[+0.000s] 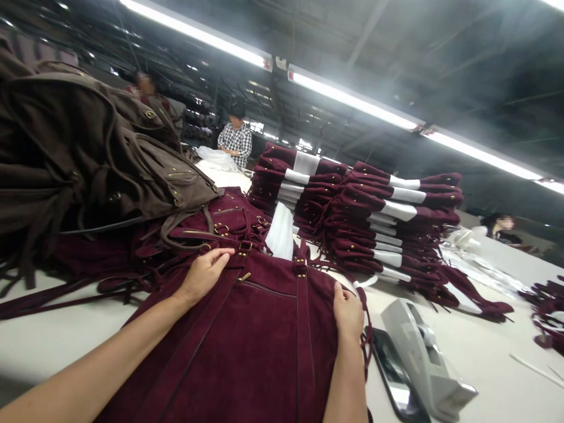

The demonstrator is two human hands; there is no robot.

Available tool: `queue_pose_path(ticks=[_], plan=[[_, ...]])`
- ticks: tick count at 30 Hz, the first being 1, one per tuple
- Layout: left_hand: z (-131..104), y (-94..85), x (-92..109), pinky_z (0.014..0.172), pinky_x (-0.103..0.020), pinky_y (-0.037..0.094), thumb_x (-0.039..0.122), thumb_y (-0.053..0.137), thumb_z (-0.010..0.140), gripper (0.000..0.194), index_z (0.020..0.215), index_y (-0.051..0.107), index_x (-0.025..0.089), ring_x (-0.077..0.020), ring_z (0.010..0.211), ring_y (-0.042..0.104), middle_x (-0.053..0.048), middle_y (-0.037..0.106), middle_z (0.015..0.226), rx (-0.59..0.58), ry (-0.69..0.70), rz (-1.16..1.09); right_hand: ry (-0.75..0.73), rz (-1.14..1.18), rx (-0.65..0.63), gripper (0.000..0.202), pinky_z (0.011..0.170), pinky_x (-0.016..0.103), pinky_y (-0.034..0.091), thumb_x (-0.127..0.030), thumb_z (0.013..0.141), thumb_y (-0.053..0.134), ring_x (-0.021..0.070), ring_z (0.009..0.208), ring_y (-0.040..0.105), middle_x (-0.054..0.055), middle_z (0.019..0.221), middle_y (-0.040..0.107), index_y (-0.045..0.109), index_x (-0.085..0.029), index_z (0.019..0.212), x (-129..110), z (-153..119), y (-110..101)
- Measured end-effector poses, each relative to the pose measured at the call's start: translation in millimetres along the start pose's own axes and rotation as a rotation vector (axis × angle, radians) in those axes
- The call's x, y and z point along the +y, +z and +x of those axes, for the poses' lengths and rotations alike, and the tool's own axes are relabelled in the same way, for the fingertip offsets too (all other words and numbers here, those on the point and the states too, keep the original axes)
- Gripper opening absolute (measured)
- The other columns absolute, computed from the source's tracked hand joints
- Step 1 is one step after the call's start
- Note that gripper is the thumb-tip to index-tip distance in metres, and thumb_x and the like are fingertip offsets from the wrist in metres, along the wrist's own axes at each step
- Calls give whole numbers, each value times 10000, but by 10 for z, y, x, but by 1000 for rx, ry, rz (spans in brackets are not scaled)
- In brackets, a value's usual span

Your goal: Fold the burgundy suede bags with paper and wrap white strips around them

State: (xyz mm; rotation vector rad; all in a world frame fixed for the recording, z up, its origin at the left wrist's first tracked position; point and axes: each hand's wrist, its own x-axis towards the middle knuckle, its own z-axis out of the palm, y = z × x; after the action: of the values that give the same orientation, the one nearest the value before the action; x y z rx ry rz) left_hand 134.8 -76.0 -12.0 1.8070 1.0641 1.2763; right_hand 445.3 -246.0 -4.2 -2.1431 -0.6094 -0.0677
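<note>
A burgundy suede-look bag (268,346) fills the lower middle, its face with two long straps and a zipped pocket towards me. My left hand (206,271) is closed at its upper left edge, fingertips beside a strap buckle. On the bag's upper right edge, my right hand (349,310) is closed with the thumb on the front; its other fingers are partly hidden. White padding (281,231) shows just behind the top edge, between the straps.
Brown bags (101,147) are piled at left over more burgundy ones. Stacks of burgundy bags (374,229) with white wraps stand behind. Right of my bag lie a phone (396,370) and a grey tape dispenser (425,358) on the white table (493,376). Other people are farther back.
</note>
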Motion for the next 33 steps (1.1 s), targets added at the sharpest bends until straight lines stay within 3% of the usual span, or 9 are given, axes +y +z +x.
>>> queue_pose_path(ticks=[4, 10, 13, 16, 19, 22, 26, 30, 33], plan=[[-22, 13, 23, 975, -359, 478, 519, 427, 841, 470, 1023, 702, 183, -251, 1033, 652, -61, 717, 1089, 15, 43, 141, -8, 50, -45, 369, 765, 397, 462, -481, 795, 548, 320, 809, 654, 150, 839, 717, 735, -169, 863, 79, 31, 90], [-37, 46, 77, 951, -343, 495, 382, 367, 885, 400, 1051, 672, 184, -232, 1019, 655, -55, 704, 1105, -27, 46, 384, 114, 155, -109, 315, 741, 271, 501, -332, 800, 579, 245, 855, 684, 131, 895, 733, 712, -81, 936, 223, 151, 290], [-50, 108, 142, 969, -331, 479, 218, 399, 867, 298, 1009, 657, 173, -220, 1047, 634, -72, 681, 1119, -101, 56, 546, 129, 89, -134, 298, 761, 324, 492, -331, 824, 577, 296, 885, 678, 166, 906, 723, 705, -86, 935, 216, 118, 300], [-26, 213, 255, 933, -357, 492, 108, 503, 815, 218, 980, 640, 145, -239, 1043, 623, -112, 660, 1089, -218, 72, 727, 139, -11, -125, 355, 757, 414, 470, -348, 889, 488, 371, 922, 656, 234, 946, 694, 655, -86, 1062, 145, 9, 261], [72, 363, 403, 841, -404, 531, 155, 645, 808, 163, 966, 634, 118, -242, 936, 643, -104, 662, 1000, -309, 34, 882, 144, -86, -93, 447, 716, 467, 451, -377, 934, 375, 416, 915, 637, 271, 959, 665, 558, -90, 1223, 70, -117, 228], [167, 523, 528, 817, -445, 541, 231, 653, 854, 153, 927, 645, 97, -241, 893, 649, -99, 664, 932, -302, 41, 961, 102, -117, -36, 479, 717, 479, 447, -382, 941, 338, 418, 958, 610, 263, 1061, 635, 480, -113, 1311, 32, -193, 211], [111, 629, 499, 1029, -480, 437, 138, 439, 925, 287, 1131, 631, 80, -296, 1196, 543, -207, 598, 1202, -201, 268, 918, -34, -121, 107, 478, 866, 461, 425, -302, 900, 407, 393, 1174, 476, 238, 1240, 536, 466, -113, 1336, 31, -196, 227], [17, 616, 223, 1181, -462, 262, 114, 437, 894, 471, 1343, 531, 221, -225, 1384, 371, -77, 466, 1455, -297, 508, 801, -479, -37, 348, 360, 934, 448, 395, -191, 858, 395, 347, 1079, 503, 198, 1099, 572, 627, -104, 1119, 0, -176, 339], [40, 625, 52, 1182, -543, 206, 127, 439, 892, 460, 1329, 549, 217, -248, 1365, 404, -83, 495, 1436, -318, 528, 699, -767, 86, 271, 285, 895, 403, 427, -187, 879, 379, 283, 962, 551, 137, 976, 606, 662, -159, 905, -89, -228, 466]])
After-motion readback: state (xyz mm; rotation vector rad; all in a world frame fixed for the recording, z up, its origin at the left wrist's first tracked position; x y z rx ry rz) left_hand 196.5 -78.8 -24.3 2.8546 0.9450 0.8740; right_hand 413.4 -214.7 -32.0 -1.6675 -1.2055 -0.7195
